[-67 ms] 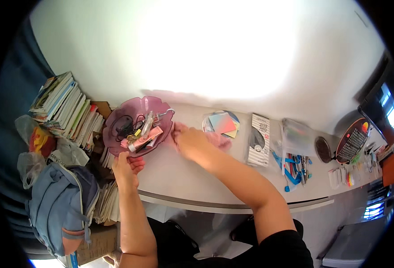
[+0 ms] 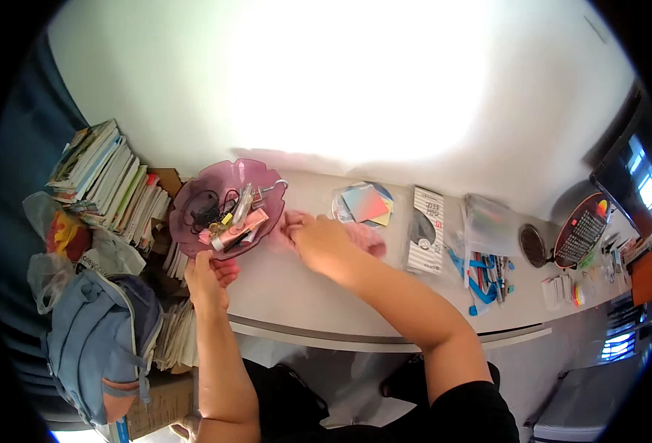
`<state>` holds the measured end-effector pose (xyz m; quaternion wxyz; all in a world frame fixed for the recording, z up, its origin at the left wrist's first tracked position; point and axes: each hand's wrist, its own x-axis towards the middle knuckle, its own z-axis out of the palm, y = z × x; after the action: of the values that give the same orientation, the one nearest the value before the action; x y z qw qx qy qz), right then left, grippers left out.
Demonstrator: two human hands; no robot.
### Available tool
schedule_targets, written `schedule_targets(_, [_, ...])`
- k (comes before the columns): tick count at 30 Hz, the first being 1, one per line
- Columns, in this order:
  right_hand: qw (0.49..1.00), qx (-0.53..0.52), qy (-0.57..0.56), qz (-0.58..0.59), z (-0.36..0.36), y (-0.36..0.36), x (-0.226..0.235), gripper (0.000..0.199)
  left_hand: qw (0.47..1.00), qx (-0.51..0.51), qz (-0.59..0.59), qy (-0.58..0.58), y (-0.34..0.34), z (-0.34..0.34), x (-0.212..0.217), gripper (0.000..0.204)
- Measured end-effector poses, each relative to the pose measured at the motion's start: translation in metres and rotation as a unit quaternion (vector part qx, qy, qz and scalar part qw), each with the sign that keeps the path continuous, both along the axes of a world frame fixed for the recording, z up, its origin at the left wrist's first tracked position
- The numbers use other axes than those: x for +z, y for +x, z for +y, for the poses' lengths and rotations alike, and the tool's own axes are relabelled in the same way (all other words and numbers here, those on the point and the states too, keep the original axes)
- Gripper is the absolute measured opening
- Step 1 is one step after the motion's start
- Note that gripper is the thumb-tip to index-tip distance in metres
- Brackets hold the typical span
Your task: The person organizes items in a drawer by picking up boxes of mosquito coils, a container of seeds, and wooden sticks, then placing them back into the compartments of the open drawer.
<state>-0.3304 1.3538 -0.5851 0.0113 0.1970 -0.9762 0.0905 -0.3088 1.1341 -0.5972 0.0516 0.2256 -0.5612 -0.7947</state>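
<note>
A purple, wavy-edged bowl (image 2: pixel 226 171) stands at the left end of the desk. In it lie a black cable (image 2: pixel 206 210), a pink tube (image 2: pixel 241 227), a clear slim container and other small items, with a metal hook at its right rim. My left hand (image 2: pixel 208 277) grips the bowl's near rim, fingers curled under it. To the right of the bowl, my right hand (image 2: pixel 318 242) is closed on a pink cloth (image 2: pixel 366 240) that lies against the desktop and spreads out on both sides of the hand. The fingertips are partly hidden in the cloth.
Colored paper squares (image 2: pixel 365 203) lie on a disc behind the cloth. Rightward are a striped package (image 2: pixel 426 229), a clear pouch (image 2: pixel 488 221), pens with a blue strap (image 2: pixel 488 280) and a round mirror-like stand (image 2: pixel 581 232). Stacked books (image 2: pixel 112 181) and a backpack (image 2: pixel 93 340) sit left.
My right hand has shifted slightly right and nearer to me, with the pink cloth under it. My left hand and the bowl stay where they were.
</note>
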Motion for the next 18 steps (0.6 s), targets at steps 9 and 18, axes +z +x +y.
schedule_targets(9, [0.984, 0.064, -0.151, -0.070, 0.058, 0.082, 0.015, 0.034, 0.998, -0.051, -0.008, 0.019, -0.005, 0.039, -0.013, 0.030])
schedule_targets(18, [0.939, -0.310, -0.147, -0.014, 0.178, -0.074, -0.032, 0.057, 0.985, -0.168, -0.016, -0.046, 0.052, 0.102, -0.009, 0.039])
